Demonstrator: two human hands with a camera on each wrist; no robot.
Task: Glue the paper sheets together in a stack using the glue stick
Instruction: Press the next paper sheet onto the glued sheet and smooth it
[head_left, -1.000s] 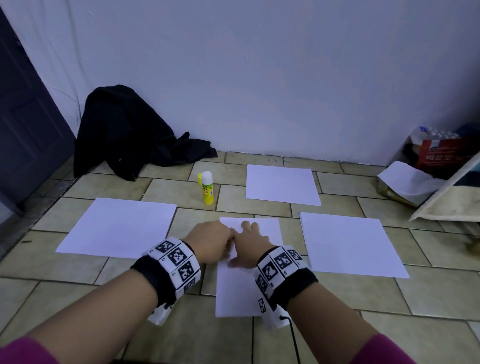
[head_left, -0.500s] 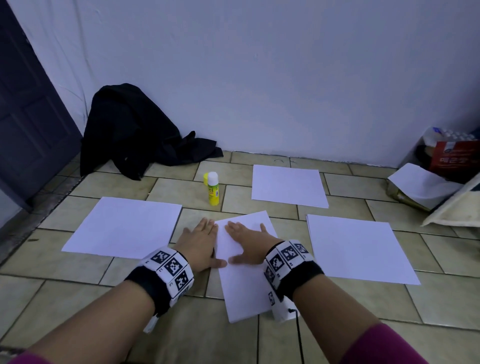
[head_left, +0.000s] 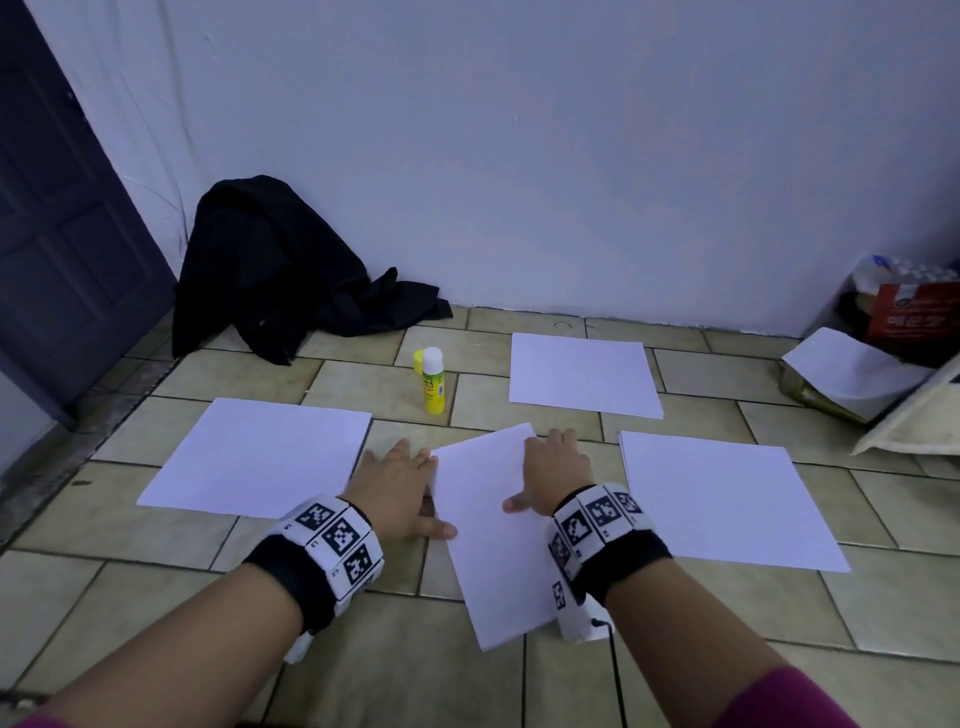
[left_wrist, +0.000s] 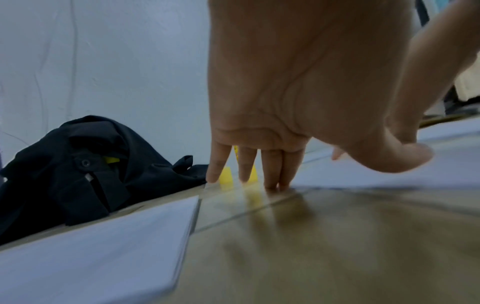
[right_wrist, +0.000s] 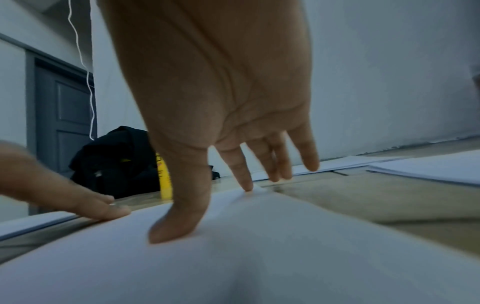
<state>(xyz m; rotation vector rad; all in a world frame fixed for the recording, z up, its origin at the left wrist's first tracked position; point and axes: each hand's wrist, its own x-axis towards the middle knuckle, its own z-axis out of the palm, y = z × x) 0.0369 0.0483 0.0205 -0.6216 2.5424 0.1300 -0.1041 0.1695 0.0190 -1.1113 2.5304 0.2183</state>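
While both hands, left hand (head_left: 399, 486) and right hand (head_left: 555, 474), lie spread flat, the skewed centre sheet (head_left: 491, 530) could bond crooked or wrinkle.

Right hand (right_wrist: 207, 92) fingers spread, thumb and index tip pressing white sheet (right_wrist: 233, 257); left thumb (right_wrist: 85, 205) at 9 o'clock on sheet edge; yellow glue stick (right_wrist: 165, 181) behind.

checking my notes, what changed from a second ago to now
Both hands slid apart from the middle sheet's centre: left hand to its left edge, right hand to its right side, both flat. The sheet turned askew. Glue stick and other sheets stayed.
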